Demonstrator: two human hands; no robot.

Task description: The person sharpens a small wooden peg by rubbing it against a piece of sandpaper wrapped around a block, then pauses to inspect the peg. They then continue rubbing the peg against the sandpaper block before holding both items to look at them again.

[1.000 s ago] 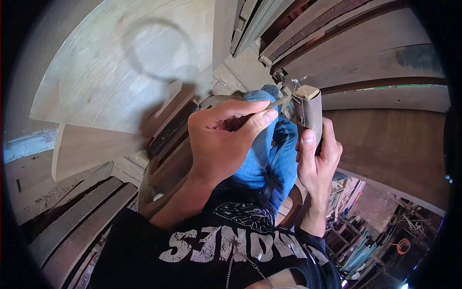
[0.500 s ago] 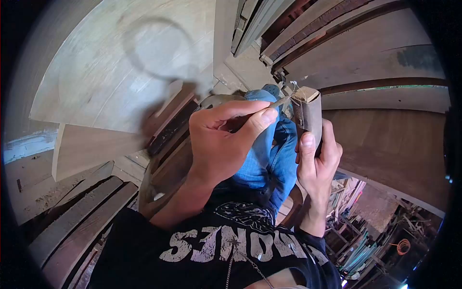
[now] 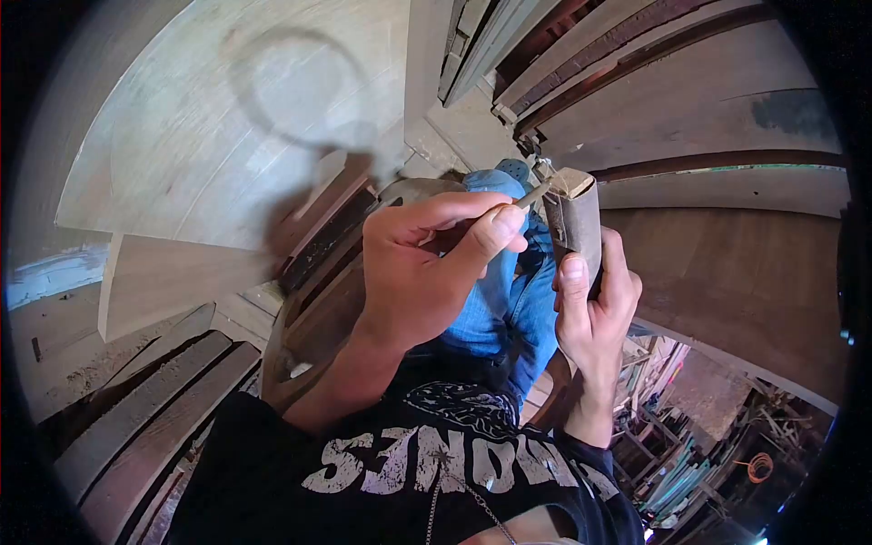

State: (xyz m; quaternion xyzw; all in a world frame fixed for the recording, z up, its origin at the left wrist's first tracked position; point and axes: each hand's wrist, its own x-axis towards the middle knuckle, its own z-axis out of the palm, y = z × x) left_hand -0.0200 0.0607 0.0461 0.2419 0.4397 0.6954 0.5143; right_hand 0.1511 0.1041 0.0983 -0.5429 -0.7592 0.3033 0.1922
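Pinched between the thumb and fingers of my left hand (image 3: pixel 418 272) is a thin, pencil-like stick (image 3: pixel 534 194). Its tip rests right at the top end of a block (image 3: pixel 574 218) that looks wrapped in greyish-brown sandpaper. My right hand (image 3: pixel 601 313) grips this block upright from below, thumb on the near face. Pale, wood-coloured material shows at the block's top end, with a small whitish frayed tuft at its far left corner. A loose thread-like strand hangs down the block's left face.
Below the hands are my legs in blue jeans (image 3: pixel 486 304). A large pale wooden panel (image 3: pixel 245 118) stands at the upper left, with slatted boards (image 3: pixel 154 418) beneath it. Brown wooden boards (image 3: pixel 727 282) fill the right side. Cluttered scraps and an orange coil (image 3: pixel 760 467) lie at lower right.
The block in my right hand has shifted slightly left and tilted a little. My left hand has edged right, its stick still at the block's top end.
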